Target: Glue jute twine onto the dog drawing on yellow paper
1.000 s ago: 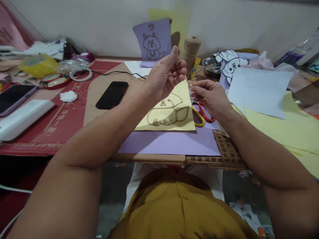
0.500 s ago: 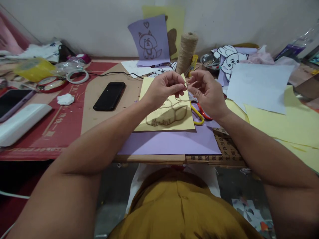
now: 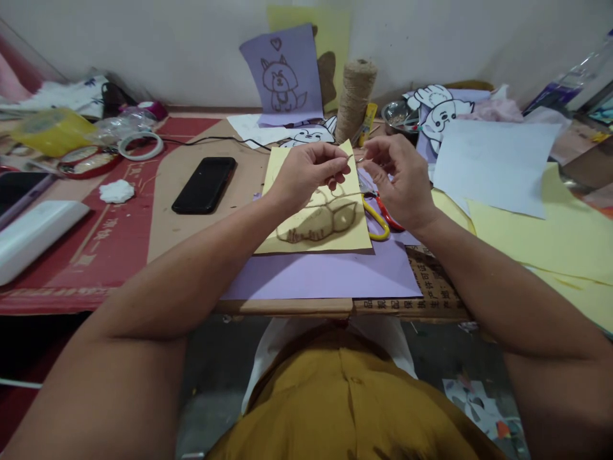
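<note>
Over the yellow sheet (image 3: 330, 237), my left hand (image 3: 311, 171) pinches a thin piece of brown twine, whose short end shows at its fingertips. A strand of the twine (image 3: 345, 195) hangs below the hand across the sheet. Close by on the right, my right hand (image 3: 398, 179) has its fingers curled toward the thumb; something tiny shows at the tips, too small to name. Brown twine forms a drawing outline on the sheet. Partly under the sheet and my right hand lie scissors (image 3: 377, 220) with yellow and red handles. A purple sheet (image 3: 325, 278) lies beneath.
Behind my hands stands a twine spool (image 3: 357, 99) beside a yellow glue stick (image 3: 367, 122) and a metal bowl (image 3: 397, 116). A purple card (image 3: 282, 80) with a twine animal leans at the wall. A black phone (image 3: 205, 185) lies left; white paper (image 3: 495, 166) lies right.
My fingertips have moved slightly apart, leaving a small gap between the hands where they nearly met. The whole view has shifted a little.
</note>
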`<action>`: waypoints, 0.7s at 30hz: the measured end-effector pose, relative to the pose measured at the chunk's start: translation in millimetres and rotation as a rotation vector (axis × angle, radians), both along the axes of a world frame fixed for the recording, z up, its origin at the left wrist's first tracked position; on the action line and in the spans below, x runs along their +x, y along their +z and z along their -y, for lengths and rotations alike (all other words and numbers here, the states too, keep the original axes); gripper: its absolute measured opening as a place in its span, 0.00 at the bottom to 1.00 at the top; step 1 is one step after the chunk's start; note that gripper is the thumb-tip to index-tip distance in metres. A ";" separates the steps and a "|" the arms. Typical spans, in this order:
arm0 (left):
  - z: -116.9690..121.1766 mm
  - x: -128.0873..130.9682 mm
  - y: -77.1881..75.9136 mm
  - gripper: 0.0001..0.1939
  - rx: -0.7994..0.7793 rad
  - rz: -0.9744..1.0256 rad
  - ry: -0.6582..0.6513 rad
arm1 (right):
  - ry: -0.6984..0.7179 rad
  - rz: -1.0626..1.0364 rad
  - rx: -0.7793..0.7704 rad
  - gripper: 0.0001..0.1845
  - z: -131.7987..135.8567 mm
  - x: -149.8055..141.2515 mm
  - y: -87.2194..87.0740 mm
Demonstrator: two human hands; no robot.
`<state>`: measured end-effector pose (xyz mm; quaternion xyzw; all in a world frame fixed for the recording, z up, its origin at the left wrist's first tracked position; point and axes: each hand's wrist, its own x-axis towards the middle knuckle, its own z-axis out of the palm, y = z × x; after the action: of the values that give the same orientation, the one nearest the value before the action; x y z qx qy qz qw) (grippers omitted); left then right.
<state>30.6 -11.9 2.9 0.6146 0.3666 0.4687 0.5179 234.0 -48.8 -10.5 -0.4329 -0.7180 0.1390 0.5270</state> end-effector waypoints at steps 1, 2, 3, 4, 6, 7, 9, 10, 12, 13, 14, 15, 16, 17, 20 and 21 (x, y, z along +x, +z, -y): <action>0.1 0.2 -0.4 0.07 -0.003 -0.004 -0.008 | 0.003 0.010 0.004 0.16 -0.3 0.1 -0.4; 0.8 0.3 -0.7 0.07 -0.003 -0.011 -0.020 | 0.009 0.023 0.009 0.17 -0.5 0.0 -0.9; 1.9 0.5 -0.8 0.08 -0.001 -0.019 -0.035 | 0.015 0.039 0.020 0.17 -0.7 -0.1 -1.4; 3.4 0.7 -0.7 0.08 0.003 -0.029 -0.054 | 0.022 0.062 0.038 0.16 -0.8 -0.2 -1.8; 7.1 1.1 0.1 0.07 0.012 -0.055 -0.096 | 0.031 0.118 0.096 0.14 -1.2 -0.2 -2.9; 9.0 1.3 0.8 0.07 0.017 -0.068 -0.113 | 0.029 0.143 0.127 0.15 -1.6 0.0 -3.6; 12.3 1.9 2.2 0.07 0.034 -0.087 -0.128 | 0.010 0.176 0.173 0.17 -3.0 0.7 -5.6; 13.5 2.1 2.7 0.07 0.044 -0.091 -0.127 | -0.004 0.185 0.186 0.18 -3.8 0.9 -6.9; 14.9 2.5 3.5 0.07 0.067 -0.094 -0.121 | -0.028 0.204 0.192 0.20 -5.0 0.4 -9.4; 15.2 2.6 3.7 0.07 0.077 -0.096 -0.120 | -0.033 0.217 0.188 0.21 -5.4 -0.3 -10.3; 15.3 2.6 3.6 0.07 0.085 -0.101 -0.120 | -0.034 0.228 0.183 0.21 -5.5 -1.3 -10.8; 15.1 2.5 3.5 0.07 0.091 -0.107 -0.123 | -0.029 0.236 0.173 0.22 -5.8 -2.0 -10.8; 14.7 2.3 3.1 0.07 0.094 -0.109 -0.127 | -0.020 0.237 0.159 0.23 -6.5 -2.0 -10.2; 14.1 2.1 2.6 0.07 0.093 -0.107 -0.131 | -0.010 0.229 0.138 0.23 -8.1 -0.5 -9.1; 10.5 1.1 0.0 0.07 0.082 -0.067 -0.118 | -0.041 0.143 0.057 0.22 -20.6 17.0 -5.7; 8.6 0.5 -1.0 0.07 0.074 -0.046 -0.102 | -0.091 0.104 0.033 0.20 -27.4 27.5 -5.4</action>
<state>31.1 -20.6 1.8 0.6618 0.3292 0.4407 0.5094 261.6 -21.4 -16.0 -0.4630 -0.7261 0.0806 0.5020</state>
